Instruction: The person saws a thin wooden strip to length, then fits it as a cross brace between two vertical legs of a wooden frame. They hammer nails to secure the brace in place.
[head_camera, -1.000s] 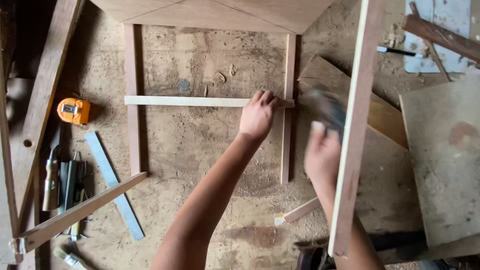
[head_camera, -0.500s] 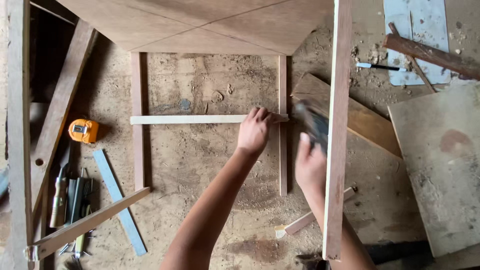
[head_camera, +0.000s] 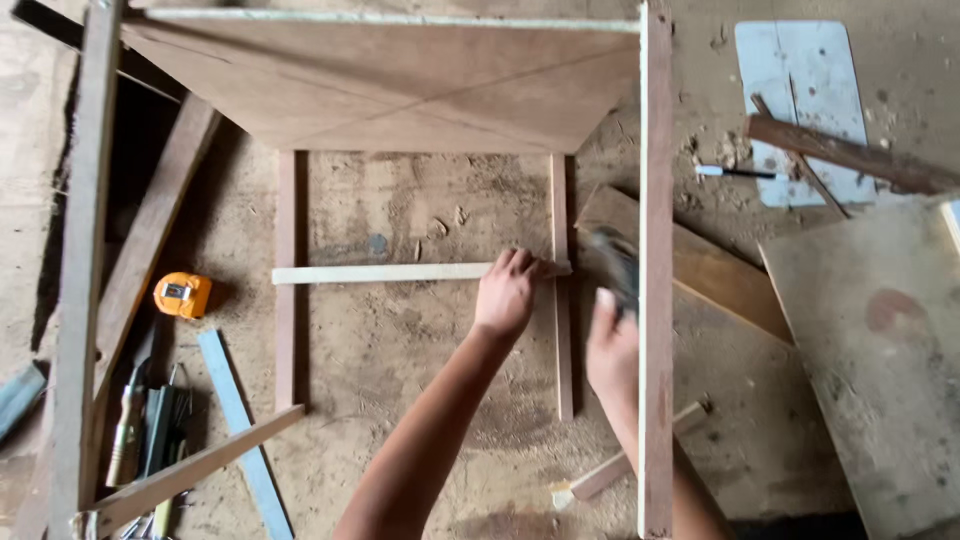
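Head view, looking straight down through a wooden frame at a sawdust-covered floor (head_camera: 400, 220).

The left hand (head_camera: 505, 295) rests on the right end of a pale wooden slat (head_camera: 380, 272). Its fingers are curled down and pressing that end against the right reddish upright rail (head_camera: 563, 290). The slat lies level, spanning from the left reddish rail (head_camera: 286, 280) across to the right one, touching both.

The right hand (head_camera: 612, 345) is just beside the right rail, on its outer side, partly hidden behind a tall vertical post (head_camera: 655, 270) close to the camera. Its fingers are closed around the handle of a hammer (head_camera: 612, 262), whose head is blurred; the head sits near the slat's right end, and I cannot tell whether it touches.

Above the slat, a brown plywood panel (head_camera: 400, 85) covers the upper part of the frame.

On the floor to the left: an orange tape measure (head_camera: 182, 294), a light blue strip (head_camera: 245, 440) lying slantwise, and a cluster of hand tools (head_camera: 150, 430) beside it. A diagonal brace (head_camera: 190, 470) crosses the lower left.

To the right: stacked boards (head_camera: 730, 280), a large grey sheet (head_camera: 880, 370), a pale blue panel (head_camera: 800, 100) and a pen (head_camera: 735, 172), all well apart from the hands.
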